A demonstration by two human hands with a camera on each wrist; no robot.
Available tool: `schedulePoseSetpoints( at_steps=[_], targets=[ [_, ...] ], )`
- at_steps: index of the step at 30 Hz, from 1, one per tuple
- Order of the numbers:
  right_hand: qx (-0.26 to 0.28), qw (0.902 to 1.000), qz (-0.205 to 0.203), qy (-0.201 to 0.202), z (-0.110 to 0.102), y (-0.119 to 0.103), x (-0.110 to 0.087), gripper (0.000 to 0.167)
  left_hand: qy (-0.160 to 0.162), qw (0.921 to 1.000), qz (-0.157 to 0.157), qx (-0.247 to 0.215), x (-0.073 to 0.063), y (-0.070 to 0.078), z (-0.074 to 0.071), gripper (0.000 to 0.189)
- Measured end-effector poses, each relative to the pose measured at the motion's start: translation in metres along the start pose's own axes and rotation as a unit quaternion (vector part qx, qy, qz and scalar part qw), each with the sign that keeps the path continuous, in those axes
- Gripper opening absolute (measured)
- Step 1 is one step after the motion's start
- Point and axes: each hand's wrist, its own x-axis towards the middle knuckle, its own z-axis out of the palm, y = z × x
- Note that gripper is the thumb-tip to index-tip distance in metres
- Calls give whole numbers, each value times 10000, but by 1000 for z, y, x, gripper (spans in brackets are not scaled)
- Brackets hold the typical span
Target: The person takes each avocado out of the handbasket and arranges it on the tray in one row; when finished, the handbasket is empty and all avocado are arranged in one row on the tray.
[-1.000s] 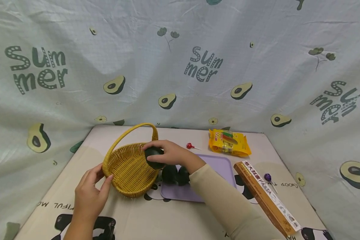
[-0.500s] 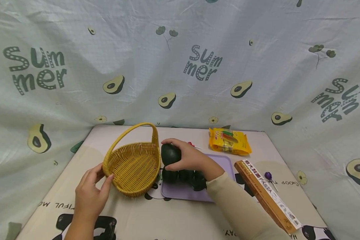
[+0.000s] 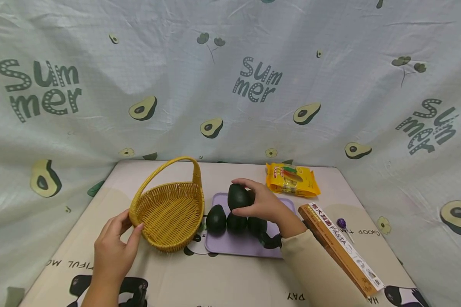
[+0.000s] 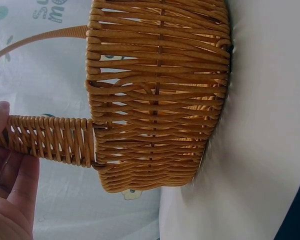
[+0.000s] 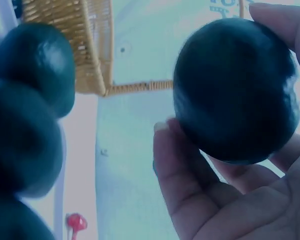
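My left hand (image 3: 115,249) grips the lower part of the handle of a yellow wicker basket (image 3: 170,219). In the left wrist view, the thumb and fingers (image 4: 22,185) close round the woven handle beside the basket wall (image 4: 155,100). Over a purple tray, my right hand (image 3: 266,204) holds a dark green avocado (image 3: 239,197) between thumb and fingertips. That avocado (image 5: 235,92) fills much of the right wrist view. Several more avocados (image 3: 216,220) lie on the tray (image 3: 238,247) below it, partly hidden by the hand and sleeve.
A yellow candy bag (image 3: 293,180) lies at the back right. A long pasta box (image 3: 339,249) slants along the right side, with a purple lollipop (image 3: 341,223) beside it. A red lollipop (image 5: 76,222) shows in the right wrist view. A printed cloth (image 3: 176,85) hangs behind the table.
My right hand has carried the avocado from the basket's right rim rightward over the tray, uncovering the avocado nearest the basket. My left hand keeps its grip on the handle.
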Motion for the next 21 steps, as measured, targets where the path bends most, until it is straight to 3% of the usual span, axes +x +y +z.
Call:
schedulePoseSetpoints(
  at_steps=[5,11,16,21],
  targets=[
    [252,9995,167,29,-8,11,-12,74,-7,10000,0,-49,0,0,0,54],
    [483,9979,141,406,-16,23,-26,61,-5,10000,-26,-52,0,-1,0,53],
    [759,9936,493,670,-21,35,-36,72,-2,10000,-32,-30,0,0,-1,53],
    [462,9905,872,962,-25,47,-47,76,-7,10000,-39,-48,0,1,-1,53]
  ],
)
